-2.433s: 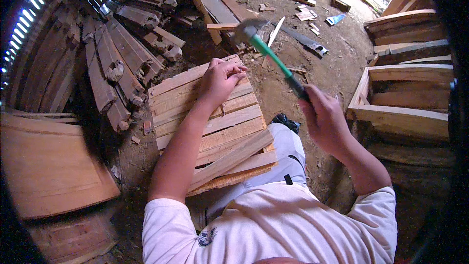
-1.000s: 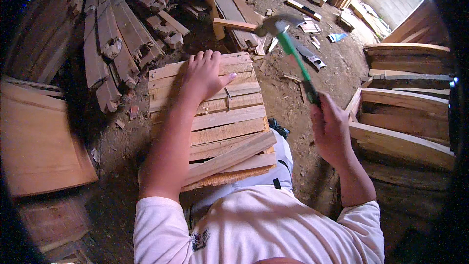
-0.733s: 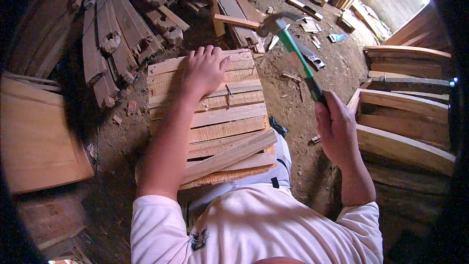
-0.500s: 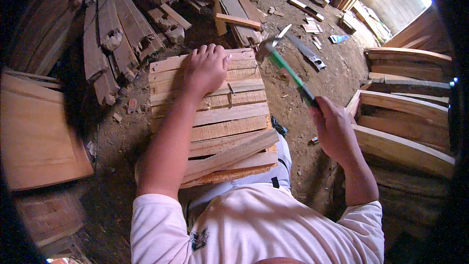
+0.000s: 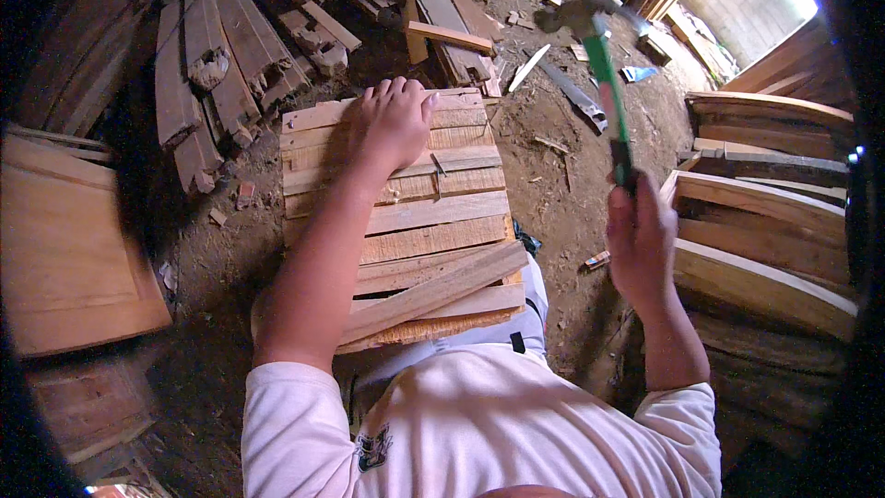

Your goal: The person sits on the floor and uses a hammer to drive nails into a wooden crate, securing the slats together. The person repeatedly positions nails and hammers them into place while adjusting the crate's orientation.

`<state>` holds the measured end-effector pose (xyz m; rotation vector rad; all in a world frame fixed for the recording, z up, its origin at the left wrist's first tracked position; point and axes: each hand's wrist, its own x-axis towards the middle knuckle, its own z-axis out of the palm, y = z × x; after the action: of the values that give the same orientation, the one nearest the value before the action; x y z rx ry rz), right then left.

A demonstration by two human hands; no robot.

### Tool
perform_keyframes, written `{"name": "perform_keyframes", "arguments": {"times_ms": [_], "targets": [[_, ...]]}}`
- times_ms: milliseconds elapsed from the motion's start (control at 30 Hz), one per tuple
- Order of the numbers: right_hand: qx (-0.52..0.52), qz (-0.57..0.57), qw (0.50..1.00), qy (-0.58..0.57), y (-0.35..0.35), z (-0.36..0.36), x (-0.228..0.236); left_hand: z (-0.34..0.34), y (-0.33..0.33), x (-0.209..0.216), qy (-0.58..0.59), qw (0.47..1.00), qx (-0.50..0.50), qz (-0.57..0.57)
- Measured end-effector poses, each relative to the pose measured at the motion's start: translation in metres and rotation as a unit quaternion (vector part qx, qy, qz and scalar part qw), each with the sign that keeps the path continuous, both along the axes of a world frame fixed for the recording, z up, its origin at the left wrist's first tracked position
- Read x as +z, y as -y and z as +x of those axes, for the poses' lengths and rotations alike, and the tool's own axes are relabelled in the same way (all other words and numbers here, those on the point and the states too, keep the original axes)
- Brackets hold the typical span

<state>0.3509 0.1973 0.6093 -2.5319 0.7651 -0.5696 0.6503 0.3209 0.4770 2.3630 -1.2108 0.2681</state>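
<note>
The hammer [image 5: 604,74] is in the right hand [image 5: 641,238], its handle running away from the fist and leaning slightly left, with the head at the far end set crosswise. That hand is curled tightly round the grip. The wooden panel [image 5: 433,214] lies under the left hand [image 5: 395,124] and reaches back from it toward the lap; its slats run left to right, rising a little to the right. The left hand lies palm down with fingers close together over the panel's far edge, pressing on it rather than gripping a tool.

The hammer has a green handle, a dark grip and a greyish, blurred head. The panel is pale, rough wood with narrow gaps between slats. A loose strip [image 5: 438,295] slants over the slats nearest the body. Just right of and nearer than the left hand is a thin nail [image 5: 438,166]; whether it stands or lies is unclear.

The left forearm covers part of the panel. Beyond the right hand, a saw [image 5: 573,94] lies on the dirt floor [image 5: 553,194]; wooden frames [image 5: 761,189] stand to its right. Old beams [image 5: 217,46] are piled beyond and left of the left hand.
</note>
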Motion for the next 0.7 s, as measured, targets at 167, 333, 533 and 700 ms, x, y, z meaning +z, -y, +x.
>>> {"name": "perform_keyframes", "arguments": {"times_ms": [167, 333, 533, 700], "targets": [[0.051, -0.025, 0.988, -0.145, 0.006, -0.001, -0.002, 0.000, 0.001, 0.000, -0.014, 1.000, 0.024, 0.004], [0.029, -0.008, 0.999, -0.032, 0.008, -0.003, -0.012, 0.002, 0.005, -0.005, 0.000, 1.000, 0.009, -0.017], [0.031, -0.030, 0.993, -0.106, 0.004, 0.004, 0.004, 0.002, 0.000, 0.000, -0.023, 1.000, 0.021, -0.001], [0.039, -0.080, 0.996, -0.001, 0.006, 0.002, -0.019, 0.000, 0.003, 0.001, -0.021, 1.000, 0.018, -0.001]]}}
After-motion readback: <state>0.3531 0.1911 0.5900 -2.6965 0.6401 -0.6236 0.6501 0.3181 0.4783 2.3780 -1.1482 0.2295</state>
